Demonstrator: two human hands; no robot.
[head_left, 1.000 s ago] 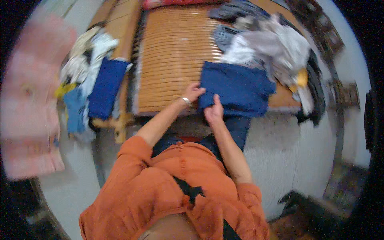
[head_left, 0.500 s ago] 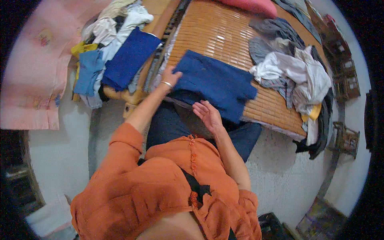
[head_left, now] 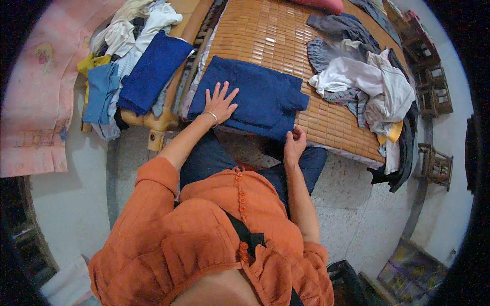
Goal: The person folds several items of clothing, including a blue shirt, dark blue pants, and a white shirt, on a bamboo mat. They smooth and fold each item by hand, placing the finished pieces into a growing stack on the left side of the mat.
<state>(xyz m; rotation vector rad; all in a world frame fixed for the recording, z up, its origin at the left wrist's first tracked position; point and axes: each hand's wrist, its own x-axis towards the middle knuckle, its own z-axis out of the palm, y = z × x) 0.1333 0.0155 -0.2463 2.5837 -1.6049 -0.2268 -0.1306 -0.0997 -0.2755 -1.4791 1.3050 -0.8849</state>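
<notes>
Bed w/ a tan slat mat runs away in front of you, its near edge by your knees. Pink cloth hangs far L, w/ a small printed motif or two. Mixed clothes pile sits on the mat's R side: white, grey, black, a bit of yellow; some of it hangs over the edge. Smaller L pile lies on the wood frame beside the bed, w/ a folded bright-blue pc at its R and a lt-blue pc near its front. The navy garment lies folded, approx. flat, on the mat's near L corner, well apart from the R-side clothes. Your L hand is flat on its L part, fingers spread. Your R hand is half-curled at its near R corner; can't tell if it's gripping. Thin bangle on your L wrist.
</notes>
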